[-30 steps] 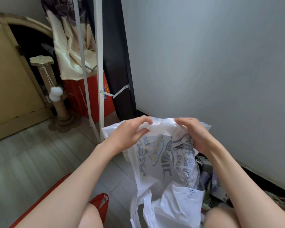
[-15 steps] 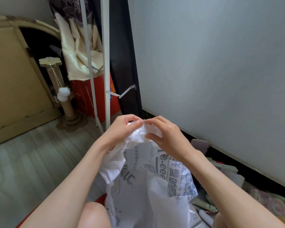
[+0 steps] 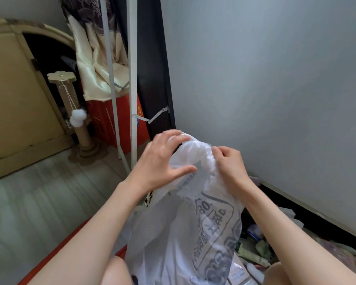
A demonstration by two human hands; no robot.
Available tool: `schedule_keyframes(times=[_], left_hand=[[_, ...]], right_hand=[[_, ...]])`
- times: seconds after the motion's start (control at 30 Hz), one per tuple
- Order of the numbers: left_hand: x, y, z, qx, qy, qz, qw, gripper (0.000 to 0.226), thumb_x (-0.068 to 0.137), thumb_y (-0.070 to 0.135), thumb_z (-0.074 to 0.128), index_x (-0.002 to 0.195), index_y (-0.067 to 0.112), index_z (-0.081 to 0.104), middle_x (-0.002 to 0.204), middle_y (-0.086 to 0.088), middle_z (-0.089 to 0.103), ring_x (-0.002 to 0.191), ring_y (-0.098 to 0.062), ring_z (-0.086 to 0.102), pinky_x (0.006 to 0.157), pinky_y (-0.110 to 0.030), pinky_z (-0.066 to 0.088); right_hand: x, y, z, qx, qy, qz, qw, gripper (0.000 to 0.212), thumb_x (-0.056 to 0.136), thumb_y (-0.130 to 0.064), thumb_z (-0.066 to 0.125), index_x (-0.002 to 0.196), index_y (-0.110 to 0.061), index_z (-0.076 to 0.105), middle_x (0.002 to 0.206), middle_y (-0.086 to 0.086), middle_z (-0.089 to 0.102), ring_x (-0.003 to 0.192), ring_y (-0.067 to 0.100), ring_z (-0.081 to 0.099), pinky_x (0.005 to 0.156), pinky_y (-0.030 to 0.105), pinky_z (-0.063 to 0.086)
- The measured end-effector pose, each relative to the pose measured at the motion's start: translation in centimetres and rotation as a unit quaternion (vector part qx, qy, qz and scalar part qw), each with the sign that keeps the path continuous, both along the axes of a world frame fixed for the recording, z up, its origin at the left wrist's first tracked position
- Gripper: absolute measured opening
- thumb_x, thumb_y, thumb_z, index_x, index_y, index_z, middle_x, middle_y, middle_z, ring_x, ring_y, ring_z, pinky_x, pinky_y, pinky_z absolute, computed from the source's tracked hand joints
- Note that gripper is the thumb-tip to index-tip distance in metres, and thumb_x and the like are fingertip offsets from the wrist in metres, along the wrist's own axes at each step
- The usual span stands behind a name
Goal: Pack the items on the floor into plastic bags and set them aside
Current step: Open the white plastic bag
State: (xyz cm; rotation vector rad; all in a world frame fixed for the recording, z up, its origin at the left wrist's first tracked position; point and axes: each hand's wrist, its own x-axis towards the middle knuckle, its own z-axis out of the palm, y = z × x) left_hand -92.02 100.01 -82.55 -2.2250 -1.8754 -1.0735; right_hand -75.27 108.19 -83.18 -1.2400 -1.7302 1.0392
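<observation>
1. Plastic bag (image 3: 185, 233) hangs lengthwise straight down from the grip – its bunched mouth at top, between both hands
2. Left hand (image 3: 158, 161) loosely cups that mouth, thumb pressing
3. Right hand (image 3: 228, 165) pinches it – nearer the floor items (image 3: 255, 256) below-right

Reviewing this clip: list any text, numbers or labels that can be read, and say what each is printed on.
"80": grey print on the white plastic bag.
Other grey characters inside the bag's printed frame: too distorted to read.
Yellow characters and a blue label on the red box: too small to read.
Packets on the floor: print unreadable.
</observation>
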Motion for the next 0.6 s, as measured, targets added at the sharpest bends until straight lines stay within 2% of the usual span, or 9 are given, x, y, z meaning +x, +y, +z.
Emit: schedule_keyframes(times=[0.03,0.1,0.2,0.3,0.37,0.43,0.5,0.53,0.6], left_hand=[[0.5,0.0,-0.3,-0.033,-0.002,-0.010,0.999,0.067,0.073,0.058,0.061,0.130,0.032,0.040,0.136,0.006,0.040,0.122,-0.014,0.041,0.100,-0.040,0.041],[0.9,0.3,-0.8,-0.053,-0.037,-0.007,0.998,0.057,0.079,0.045,0.062,0.130,0.031,0.040,0.141,0.006,0.037,0.128,-0.013,0.038,0.101,-0.043,0.040],[1.0,0.6,-0.7,-0.020,-0.096,0.060,0.993,0.034,0.083,0.033,0.051,0.116,0.025,0.056,0.135,0.006,0.047,0.124,-0.011,0.044,0.101,-0.046,0.039],[0.9,0.7,-0.3,0.010,-0.057,0.170,0.984,0.026,0.085,0.030,0.056,0.106,0.018,0.065,0.123,0.002,0.056,0.113,-0.016,0.051,0.103,-0.043,0.034],[0.7,0.6,-0.1,-0.015,-0.084,0.153,0.985,0.021,0.089,0.024,0.055,0.105,0.016,0.066,0.112,0.003,0.061,0.102,-0.015,0.056,0.095,-0.040,0.042],[0.5,0.3,0.1,-0.076,-0.138,0.087,0.984,0.018,0.091,0.020,0.053,0.102,0.016,0.068,0.098,0.003,0.066,0.093,-0.013,0.059,0.085,-0.033,0.047],[0.5,0.2,0.0,-0.123,-0.167,0.051,0.977,0.019,0.092,0.018,0.052,0.101,0.014,0.069,0.092,0.003,0.067,0.088,-0.009,0.059,0.077,-0.022,0.047],[0.5,0.2,0.0,-0.127,-0.182,0.051,0.974,0.018,0.092,0.019,0.053,0.100,0.014,0.069,0.089,0.005,0.066,0.085,-0.007,0.058,0.074,-0.018,0.045],[0.4,0.3,0.0,-0.106,-0.230,0.069,0.965,0.014,0.090,0.020,0.057,0.093,0.016,0.070,0.081,0.011,0.064,0.079,-0.001,0.057,0.069,-0.015,0.043]], right_hand=[[0.1,0.1,0.2,-0.016,0.025,0.005,1.000,0.038,0.090,-0.020,0.047,0.058,-0.001,0.041,0.058,0.005,0.032,0.058,0.018,0.029,0.056,0.030,0.025],[0.2,0.0,0.6,-0.054,0.061,0.028,0.996,0.042,0.089,-0.026,0.050,0.070,0.012,0.051,0.066,0.009,0.043,0.062,0.019,0.037,0.060,0.031,0.031],[0.8,0.0,1.0,-0.111,0.084,0.059,0.988,0.032,0.092,-0.023,0.052,0.068,-0.004,0.063,0.072,0.012,0.054,0.066,0.021,0.046,0.066,0.033,0.039],[1.6,0.4,1.0,-0.153,0.092,0.080,0.981,0.025,0.091,-0.024,0.055,0.074,-0.011,0.066,0.074,0.009,0.062,0.069,0.021,0.054,0.070,0.034,0.045],[2.1,0.5,1.1,-0.160,0.072,0.086,0.981,0.024,0.090,-0.026,0.056,0.076,-0.010,0.067,0.073,0.008,0.061,0.066,0.021,0.054,0.065,0.032,0.044],[2.7,1.1,1.0,-0.090,-0.021,0.045,0.995,0.026,0.088,-0.029,0.055,0.073,-0.010,0.066,0.069,0.006,0.057,0.064,0.019,0.049,0.059,0.028,0.038],[3.2,1.7,0.7,0.017,-0.152,-0.025,0.988,0.022,0.086,-0.031,0.056,0.080,-0.014,0.068,0.075,0.003,0.061,0.073,0.020,0.055,0.065,0.029,0.039],[3.4,1.6,0.7,0.059,-0.180,-0.043,0.981,0.020,0.086,-0.033,0.056,0.088,-0.016,0.068,0.081,0.003,0.064,0.081,0.022,0.058,0.071,0.031,0.042],[3.2,0.8,0.7,0.126,-0.142,0.004,0.982,0.025,0.086,-0.034,0.059,0.105,-0.019,0.064,0.096,0.002,0.065,0.093,0.019,0.058,0.083,0.032,0.044]])
